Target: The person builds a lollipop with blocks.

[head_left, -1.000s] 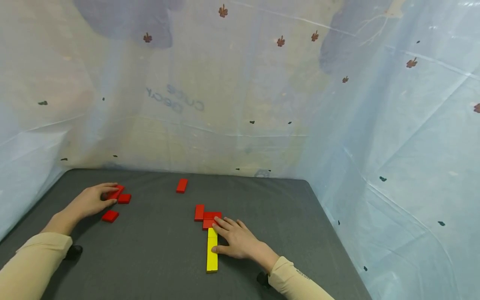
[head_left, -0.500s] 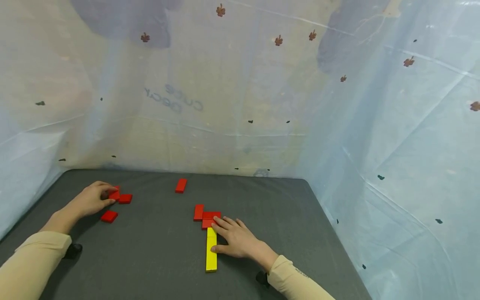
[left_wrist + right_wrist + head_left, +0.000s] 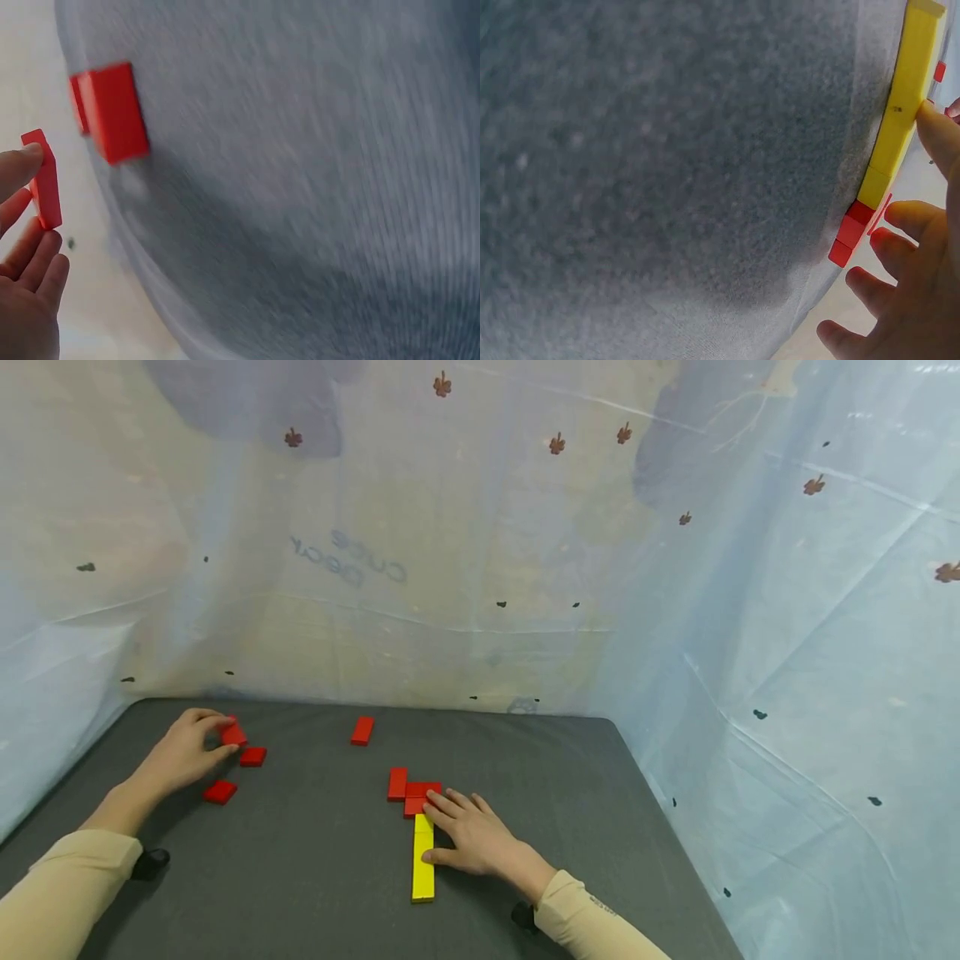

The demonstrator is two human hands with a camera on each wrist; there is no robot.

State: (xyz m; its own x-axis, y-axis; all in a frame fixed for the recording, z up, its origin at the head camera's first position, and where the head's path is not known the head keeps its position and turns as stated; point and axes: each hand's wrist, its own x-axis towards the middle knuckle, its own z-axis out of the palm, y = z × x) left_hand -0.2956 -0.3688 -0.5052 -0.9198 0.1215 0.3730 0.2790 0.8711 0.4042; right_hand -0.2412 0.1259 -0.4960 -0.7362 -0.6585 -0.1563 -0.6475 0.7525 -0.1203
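My left hand [image 3: 178, 755] pinches a flat red block [image 3: 233, 732] between thumb and fingers at the table's far left. In the left wrist view that red block [image 3: 47, 184] is held on its edge, its far end resting near the fingertips. Two more red blocks lie close by: one [image 3: 253, 757] just right of the thumb, another [image 3: 221, 792] nearer me. My right hand [image 3: 480, 837] lies with fingers spread, its thumb touching a long yellow block [image 3: 423, 872]. Its fingertips rest at two stacked-looking red blocks [image 3: 417, 807], partly covering them.
A short yellow piece [image 3: 423, 823] joins the long one to the red blocks. An upright-lying red block [image 3: 397, 784] adjoins them on the left. One red block [image 3: 362, 731] lies apart farther back. Plastic sheeting [image 3: 465, 652] hangs behind the dark grey table [image 3: 300, 860] and along its right.
My left hand has moved slightly away from me and right, lifting and turning the red block in its fingers. The right hand has stayed in place.
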